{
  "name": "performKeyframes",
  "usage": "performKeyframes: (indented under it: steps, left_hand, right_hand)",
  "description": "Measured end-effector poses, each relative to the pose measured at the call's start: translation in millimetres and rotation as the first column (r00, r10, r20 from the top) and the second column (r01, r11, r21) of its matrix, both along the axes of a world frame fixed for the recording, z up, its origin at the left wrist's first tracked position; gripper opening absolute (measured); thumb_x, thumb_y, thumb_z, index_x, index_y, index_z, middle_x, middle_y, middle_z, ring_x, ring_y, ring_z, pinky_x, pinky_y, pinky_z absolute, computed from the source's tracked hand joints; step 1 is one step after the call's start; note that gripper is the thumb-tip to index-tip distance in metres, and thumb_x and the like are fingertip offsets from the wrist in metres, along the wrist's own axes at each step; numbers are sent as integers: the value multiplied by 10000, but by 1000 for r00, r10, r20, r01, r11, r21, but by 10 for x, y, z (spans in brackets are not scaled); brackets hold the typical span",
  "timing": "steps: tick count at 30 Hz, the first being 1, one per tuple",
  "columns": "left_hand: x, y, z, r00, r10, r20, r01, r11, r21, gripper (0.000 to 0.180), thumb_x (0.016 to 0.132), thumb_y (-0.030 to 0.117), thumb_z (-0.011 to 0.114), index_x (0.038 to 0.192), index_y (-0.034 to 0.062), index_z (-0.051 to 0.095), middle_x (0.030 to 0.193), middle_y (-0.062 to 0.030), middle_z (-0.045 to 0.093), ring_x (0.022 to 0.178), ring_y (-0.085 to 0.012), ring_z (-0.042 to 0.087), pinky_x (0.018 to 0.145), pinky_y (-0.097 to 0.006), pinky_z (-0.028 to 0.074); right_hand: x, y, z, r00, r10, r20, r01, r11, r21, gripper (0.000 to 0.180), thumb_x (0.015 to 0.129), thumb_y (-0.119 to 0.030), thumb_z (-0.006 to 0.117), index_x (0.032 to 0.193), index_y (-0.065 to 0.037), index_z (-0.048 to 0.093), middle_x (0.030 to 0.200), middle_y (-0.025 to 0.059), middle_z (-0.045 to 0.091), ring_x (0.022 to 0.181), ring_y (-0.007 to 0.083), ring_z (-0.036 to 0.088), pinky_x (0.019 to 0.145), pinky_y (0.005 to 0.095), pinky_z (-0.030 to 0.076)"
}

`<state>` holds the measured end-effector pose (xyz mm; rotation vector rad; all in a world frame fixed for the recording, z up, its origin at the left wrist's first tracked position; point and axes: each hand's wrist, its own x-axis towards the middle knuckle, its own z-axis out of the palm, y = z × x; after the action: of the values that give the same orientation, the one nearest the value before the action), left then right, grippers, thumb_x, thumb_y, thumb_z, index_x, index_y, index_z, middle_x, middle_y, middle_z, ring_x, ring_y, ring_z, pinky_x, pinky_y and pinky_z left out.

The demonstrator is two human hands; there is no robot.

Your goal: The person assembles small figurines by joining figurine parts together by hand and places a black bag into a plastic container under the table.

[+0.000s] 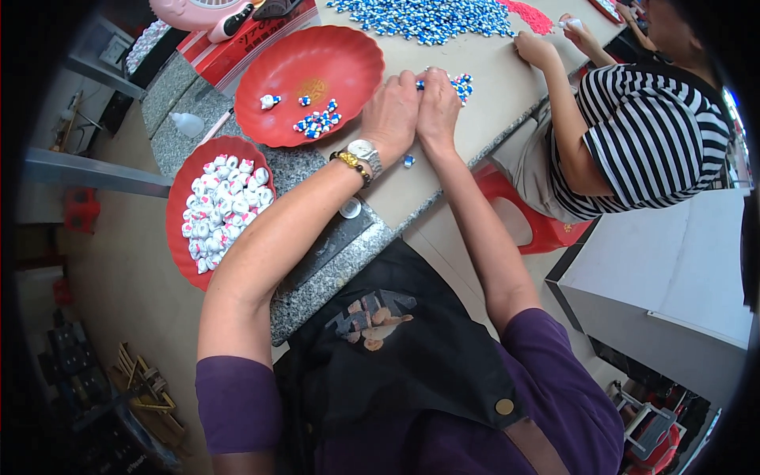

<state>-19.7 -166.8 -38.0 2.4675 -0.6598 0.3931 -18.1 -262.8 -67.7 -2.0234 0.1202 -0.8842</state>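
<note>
The head view shows both hands pressed side by side near the upper middle of the frame, backs up and fingers curled down onto the pale worktop [443,170]. The left hand [390,115], with a silver wristwatch and a gold bead bracelet [358,157] at its wrist, touches the right hand [438,111] along the thumb side. Their fingertips come together over a small heap of blue and white plastic beads [461,84] that lies just beyond and slightly to the right of them, so the right hand is the nearer one. Whether either hand pinches a bead cannot be told, since the fingers hide it. Directly left of the left hand sits a shallow scalloped red plastic dish [317,55] with a few of the same pieces in it. Lower left, a second red dish [178,218] is full of white rounded figures. One stray blue bead [408,161] lies on the worktop just below the wrists. Another person in a striped shirt [649,134] works at upper right.
</note>
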Motion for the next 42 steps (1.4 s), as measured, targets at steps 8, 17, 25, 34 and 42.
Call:
performKeyframes:
  steps: [8,17,25,34,42]
  left_hand:
    - [-176,180,155,989,-132,-68,127,989,-72,220,920,141,537,1039,-44,526,947,-261,647,897,-415,633,776,-497,506]
    - [-519,1151,693,992,17,123,6,983,-183,121,936,84,592,1015,14,650,830,-194,678,764,-299,689,670,-382,514]
    - [-643,2138,634,942,330,-61,-336,925,-177,138,905,111,636,915,-24,663,786,-166,692,714,-249,698,632,-351,528]
    - [490,2283,349,883,469,-34,-450,863,229,361,793,292,756,795,-63,685,808,-272,676,794,-424,672,739,-469,526]
    - [818,2308,306,732,439,-520,-480,875,64,166,755,92,609,680,-56,611,582,-117,594,425,-178,558,406,-339,400]
  right_hand:
    - [-88,55,136,993,39,-110,-22,988,155,483,1020,-301,354,810,8,659,768,153,686,709,303,677,711,408,510]
    - [104,61,270,968,180,-175,-111,931,347,373,978,-273,473,852,30,650,723,110,688,675,170,662,678,312,525]
    - [473,760,414,870,492,-23,-492,871,8,258,952,-235,541,876,-14,649,775,204,659,774,383,653,733,462,508]
    - [684,1004,264,575,691,-439,-582,-33,-813,219,955,-246,472,1013,-144,657,1082,70,644,1093,266,578,881,431,490]
    - [318,854,447,446,581,-681,-873,116,-473,489,997,-531,378,1173,-162,647,1150,132,562,1096,376,526,917,476,484]
